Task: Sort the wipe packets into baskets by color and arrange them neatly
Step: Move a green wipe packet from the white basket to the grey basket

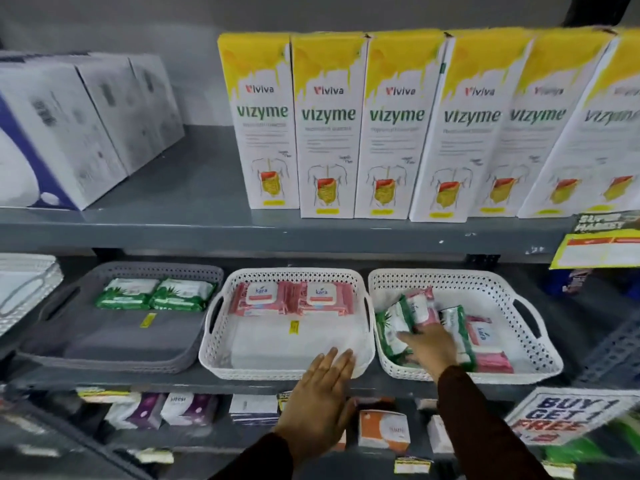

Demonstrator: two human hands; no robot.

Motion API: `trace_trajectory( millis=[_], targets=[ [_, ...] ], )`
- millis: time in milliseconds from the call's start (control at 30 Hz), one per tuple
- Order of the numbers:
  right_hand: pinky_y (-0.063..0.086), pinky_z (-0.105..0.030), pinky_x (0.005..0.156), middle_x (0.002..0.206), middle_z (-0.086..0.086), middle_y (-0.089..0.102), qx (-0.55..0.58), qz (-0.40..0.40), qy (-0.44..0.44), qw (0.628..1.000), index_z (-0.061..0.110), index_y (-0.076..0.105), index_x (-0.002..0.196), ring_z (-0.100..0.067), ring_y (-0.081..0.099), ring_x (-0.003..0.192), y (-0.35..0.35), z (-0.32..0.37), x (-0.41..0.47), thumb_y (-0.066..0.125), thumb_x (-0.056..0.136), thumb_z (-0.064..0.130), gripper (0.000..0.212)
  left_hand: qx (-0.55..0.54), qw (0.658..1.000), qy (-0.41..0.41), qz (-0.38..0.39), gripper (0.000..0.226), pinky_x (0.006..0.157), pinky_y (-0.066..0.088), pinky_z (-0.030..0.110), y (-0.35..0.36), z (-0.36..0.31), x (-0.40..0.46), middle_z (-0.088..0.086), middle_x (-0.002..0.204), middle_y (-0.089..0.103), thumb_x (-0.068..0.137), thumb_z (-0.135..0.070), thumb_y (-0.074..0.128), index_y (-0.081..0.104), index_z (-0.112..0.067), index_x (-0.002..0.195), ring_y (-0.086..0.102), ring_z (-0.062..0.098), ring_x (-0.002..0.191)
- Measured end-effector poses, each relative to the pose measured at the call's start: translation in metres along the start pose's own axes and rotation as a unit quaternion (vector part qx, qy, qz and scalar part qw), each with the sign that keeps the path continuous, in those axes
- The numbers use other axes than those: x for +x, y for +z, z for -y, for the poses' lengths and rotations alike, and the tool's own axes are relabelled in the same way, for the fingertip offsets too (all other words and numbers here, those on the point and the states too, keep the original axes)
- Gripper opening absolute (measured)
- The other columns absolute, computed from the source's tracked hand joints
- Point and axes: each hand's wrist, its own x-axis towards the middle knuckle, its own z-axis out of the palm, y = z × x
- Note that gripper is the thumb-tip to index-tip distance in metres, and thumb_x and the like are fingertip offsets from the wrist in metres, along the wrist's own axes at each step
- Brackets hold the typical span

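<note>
Three baskets stand on the middle shelf. The grey basket [52, 327] at the left holds two green wipe packets [154, 294] side by side at its back. The middle white basket [287, 370] holds two pink packets [292, 299] at its back. The right white basket [540, 358] holds a jumble of green and pink packets [485, 337]. My right hand [429, 344] is inside that basket, fingers laid on a pink packet [420, 304] and a green one [389, 323]; whether it grips them is unclear. My left hand [322, 393] lies flat and open against the middle basket's front rim.
A row of tall yellow-and-white boxes [398, 126] and white cartons [69, 126] fills the shelf above. Another white basket [24, 289] sits at the far left. Small boxes [382, 427] line the shelf below, and a promo sign [561, 417] hangs at the lower right.
</note>
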Motion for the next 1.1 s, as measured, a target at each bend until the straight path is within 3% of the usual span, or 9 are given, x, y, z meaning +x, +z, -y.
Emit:
trace_trajectory(
  millis=[100,333,467,567,667,800,900,1033,1100],
  targets=[
    [0.061,-0.037,0.061,0.067,-0.007,0.072,0.084,-0.011,0.007,0.996,0.003,0.07,0.084,-0.019,0.072,0.061,-0.003,-0.002,0.0,0.077,0.085,0.019,0.018,-0.004,1.0,-0.004,-0.013,0.065,0.121,-0.001,0.035,0.0,0.012,-0.006,-0.003,0.159,0.016,0.098,-0.054,0.009,0.019,-0.018,0.151,0.007,0.016,0.147],
    [0.059,-0.045,0.073,0.074,-0.011,0.075,0.187,-0.058,-0.119,0.973,0.013,0.069,0.084,-0.028,0.072,0.067,-0.011,0.028,-0.029,0.073,0.088,0.027,0.015,0.002,0.999,-0.036,-0.003,0.059,0.116,0.011,0.035,-0.007,0.064,-0.043,-0.004,0.158,0.022,0.101,-0.05,0.025,0.025,-0.017,0.15,0.011,0.016,0.147],
    [0.059,-0.021,0.064,0.079,-0.001,0.077,0.283,0.036,-0.131,0.95,0.01,0.07,0.089,-0.016,0.072,0.07,0.023,0.071,-0.05,0.073,0.087,0.011,0.004,0.003,0.997,-0.068,-0.022,0.058,0.116,0.013,0.033,-0.018,0.108,-0.07,-0.003,0.157,0.026,0.101,-0.05,0.027,0.029,-0.016,0.149,0.015,0.015,0.146],
    [0.061,-0.024,0.07,0.09,-0.006,0.079,0.302,0.122,-0.13,0.936,0.004,0.07,0.099,-0.019,0.076,0.084,0.077,0.097,-0.068,0.07,0.088,0.005,0.011,0.019,0.993,-0.115,-0.029,0.063,0.116,0.01,0.033,-0.029,0.15,-0.097,0.0,0.158,0.018,0.1,-0.051,0.025,0.025,-0.013,0.15,0.015,0.02,0.147],
    [0.061,-0.025,0.067,0.095,-0.009,0.078,0.299,0.174,-0.118,0.931,0.002,0.069,0.103,-0.019,0.076,0.083,0.143,0.124,-0.089,0.069,0.088,0.001,0.016,0.05,0.983,-0.176,-0.024,0.074,0.116,0.005,0.038,-0.037,0.197,-0.125,0.003,0.161,0.002,0.097,-0.058,0.017,0.009,-0.01,0.152,0.0,0.025,0.148],
    [0.063,-0.039,0.073,0.1,-0.001,0.072,0.291,0.213,-0.124,0.924,0.019,0.053,0.119,-0.019,0.074,0.086,0.232,0.165,-0.111,0.067,0.089,-0.002,0.04,0.07,0.98,-0.187,-0.003,0.076,0.115,0.008,0.038,-0.047,0.255,-0.15,0.006,0.161,0.005,0.097,-0.058,0.025,0.011,-0.008,0.152,0.007,0.025,0.148],
    [0.062,-0.038,0.075,0.11,0.01,0.058,0.238,0.233,-0.154,0.93,0.026,0.048,0.127,-0.016,0.066,0.091,0.292,0.191,-0.128,0.06,0.094,-0.001,0.044,0.057,0.98,-0.188,-0.013,0.075,0.115,0.009,0.037,-0.051,0.286,-0.168,0.004,0.161,0.007,0.098,-0.06,0.021,0.012,-0.009,0.152,0.007,0.022,0.148],
    [0.054,-0.035,0.067,0.093,-0.01,0.061,0.115,0.189,-0.192,0.956,0.027,0.059,0.109,-0.017,0.057,0.069,0.351,0.215,-0.14,0.05,0.1,0.006,0.024,0.044,0.981,-0.183,-0.035,0.073,0.116,0.004,0.032,-0.057,0.311,-0.188,0.0,0.161,0.004,0.098,-0.059,0.023,0.009,-0.013,0.152,0.005,0.018,0.148],
    [0.043,-0.028,0.069,0.105,-0.019,0.067,-0.001,0.201,-0.217,0.955,0.028,0.058,0.123,-0.027,0.062,0.079,0.369,0.217,-0.139,0.043,0.101,0.008,0.033,0.048,0.984,-0.17,-0.032,0.07,0.116,0.005,0.031,-0.059,0.316,-0.192,0.002,0.16,0.012,0.099,-0.057,0.027,0.016,-0.012,0.152,0.014,0.018,0.146]
  ],
)
